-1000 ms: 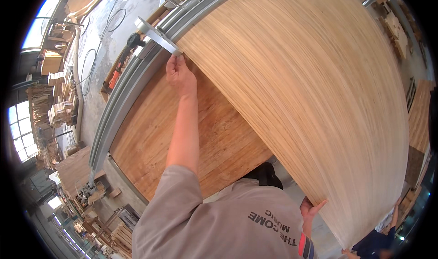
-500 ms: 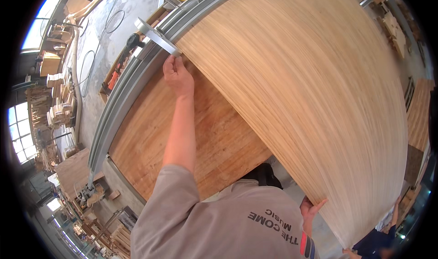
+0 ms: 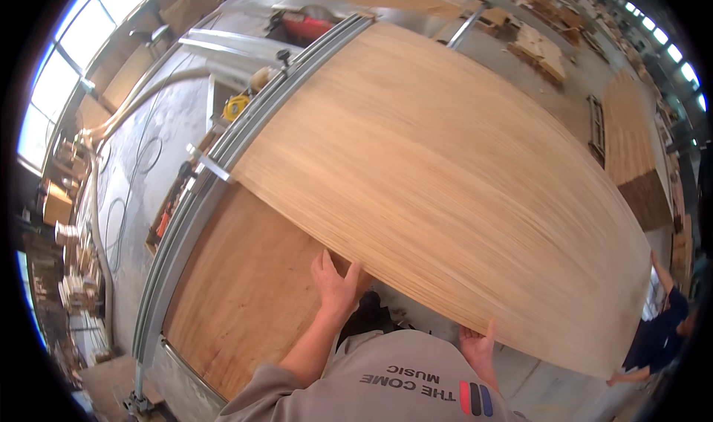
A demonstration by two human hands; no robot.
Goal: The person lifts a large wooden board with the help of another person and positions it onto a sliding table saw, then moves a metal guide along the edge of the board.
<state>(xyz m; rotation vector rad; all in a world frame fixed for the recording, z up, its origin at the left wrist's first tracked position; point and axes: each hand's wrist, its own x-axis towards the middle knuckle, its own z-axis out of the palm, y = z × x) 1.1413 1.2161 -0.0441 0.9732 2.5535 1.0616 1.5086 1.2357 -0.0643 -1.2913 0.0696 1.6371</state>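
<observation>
A large, light wooden panel (image 3: pixel 431 184) lies slantwise across the view, its near edge facing me. Along that edge, my left hand (image 3: pixel 336 282) has its fingers and thumb spread, their tips up against the panel. Farther right, my right hand (image 3: pixel 477 344) grips the same edge, thumb on top and fingers underneath. A reddish-brown wooden table board (image 3: pixel 238 288) shows below the panel at the left. The panel's left corner meets a flat metal stop (image 3: pixel 212 163) on a long grey metal rail (image 3: pixel 178 251).
At the far right corner another person (image 3: pixel 661 333) in dark clothing holds the panel. A yellow tape measure (image 3: pixel 235 108) and a red power tool (image 3: pixel 306 25) sit beyond the rail. Wood stacks (image 3: pixel 639 147) stand at the right; cables lie on the floor at left.
My left hand has come away from the metal stop, moved right and nearer along the panel edge, and opened from a pinch. My right hand still holds the panel. The view has shifted.
</observation>
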